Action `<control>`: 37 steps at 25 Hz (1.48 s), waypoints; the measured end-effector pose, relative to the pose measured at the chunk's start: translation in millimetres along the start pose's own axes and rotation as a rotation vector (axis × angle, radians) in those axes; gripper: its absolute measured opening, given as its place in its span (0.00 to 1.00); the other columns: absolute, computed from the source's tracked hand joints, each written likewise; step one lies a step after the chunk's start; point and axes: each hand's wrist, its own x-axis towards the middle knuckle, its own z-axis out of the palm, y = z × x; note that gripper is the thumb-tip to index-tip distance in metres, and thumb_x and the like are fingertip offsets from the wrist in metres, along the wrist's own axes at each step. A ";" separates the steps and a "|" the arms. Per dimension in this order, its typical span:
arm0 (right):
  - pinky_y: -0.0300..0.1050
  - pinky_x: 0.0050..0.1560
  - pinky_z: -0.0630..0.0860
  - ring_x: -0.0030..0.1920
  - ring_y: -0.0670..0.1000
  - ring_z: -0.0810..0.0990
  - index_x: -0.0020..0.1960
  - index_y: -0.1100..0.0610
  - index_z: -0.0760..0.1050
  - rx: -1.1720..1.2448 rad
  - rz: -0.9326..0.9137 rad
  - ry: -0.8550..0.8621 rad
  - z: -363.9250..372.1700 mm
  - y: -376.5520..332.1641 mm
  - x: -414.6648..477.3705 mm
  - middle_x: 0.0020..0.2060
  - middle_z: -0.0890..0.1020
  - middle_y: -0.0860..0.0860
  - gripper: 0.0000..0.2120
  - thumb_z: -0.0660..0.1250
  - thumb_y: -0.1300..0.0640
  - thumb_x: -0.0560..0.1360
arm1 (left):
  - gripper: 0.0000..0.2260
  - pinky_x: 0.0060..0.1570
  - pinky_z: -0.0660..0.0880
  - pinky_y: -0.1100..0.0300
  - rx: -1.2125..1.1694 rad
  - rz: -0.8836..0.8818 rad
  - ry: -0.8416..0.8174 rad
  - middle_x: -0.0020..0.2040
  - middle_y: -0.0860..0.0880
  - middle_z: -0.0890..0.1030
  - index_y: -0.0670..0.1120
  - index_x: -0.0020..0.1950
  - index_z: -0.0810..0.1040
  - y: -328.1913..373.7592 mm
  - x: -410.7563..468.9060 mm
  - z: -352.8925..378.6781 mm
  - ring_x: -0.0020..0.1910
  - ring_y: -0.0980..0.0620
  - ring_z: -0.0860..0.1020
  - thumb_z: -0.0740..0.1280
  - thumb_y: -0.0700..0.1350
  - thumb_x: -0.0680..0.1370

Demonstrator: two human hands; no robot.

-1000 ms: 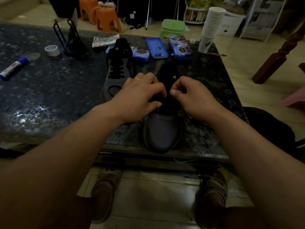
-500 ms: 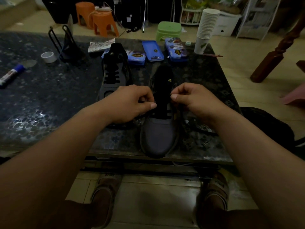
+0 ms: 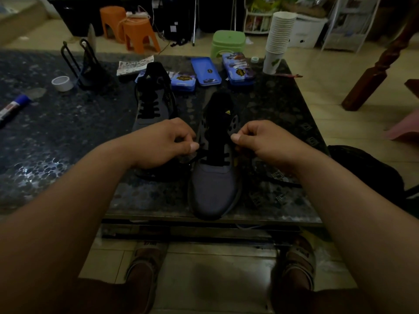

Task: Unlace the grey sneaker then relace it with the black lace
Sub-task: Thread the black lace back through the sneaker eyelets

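A grey sneaker [image 3: 214, 186] with a black tongue stands toe-first at the near edge of the dark table [image 3: 56, 137]. A black lace [image 3: 204, 155] runs through its lowest eyelets only; the upper eyelets are bare. My left hand [image 3: 167, 141] pinches one lace end at the shoe's left side. My right hand [image 3: 258, 139] pinches the other end at the right side, and that strand trails across the table under my forearm. A second grey sneaker [image 3: 154, 103], fully laced in black, stands behind my left hand.
Blue tins [image 3: 205, 71] lie behind the shoes. A stack of paper cups [image 3: 277, 39] stands at the back right. A tape roll [image 3: 62, 83], a black wire stand [image 3: 84, 64] and a glue stick [image 3: 13, 107] are on the left. My sandalled feet show below the table edge.
Both hands have drawn apart from the middle of the sneaker toward its sides, each holding a lace end, uncovering the tongue and the lowest lace rows.
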 end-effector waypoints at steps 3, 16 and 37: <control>0.58 0.56 0.81 0.45 0.52 0.86 0.47 0.55 0.82 -0.010 0.026 -0.016 -1.1 -0.1 -1.2 0.41 0.88 0.48 0.12 0.68 0.47 0.82 | 0.12 0.63 0.74 0.51 0.041 -0.021 0.070 0.58 0.53 0.77 0.48 0.43 0.79 -4.3 3.0 2.2 0.55 0.53 0.78 0.68 0.53 0.82; 0.49 0.43 0.80 0.38 0.51 0.83 0.48 0.58 0.76 0.266 0.061 -0.093 6.0 -6.3 -16.4 0.40 0.86 0.54 0.08 0.69 0.54 0.82 | 0.02 0.58 0.73 0.56 -0.008 0.052 0.066 0.53 0.53 0.76 0.56 0.50 0.82 -0.9 6.6 4.1 0.51 0.56 0.78 0.70 0.49 0.82; 0.42 0.35 0.76 0.36 0.47 0.83 0.49 0.58 0.79 0.004 0.021 -0.017 11.0 -9.6 -16.5 0.43 0.86 0.53 0.10 0.69 0.51 0.81 | 0.05 0.49 0.75 0.61 -0.104 0.015 0.019 0.45 0.54 0.83 0.54 0.50 0.81 8.2 0.7 3.8 0.47 0.55 0.81 0.67 0.47 0.83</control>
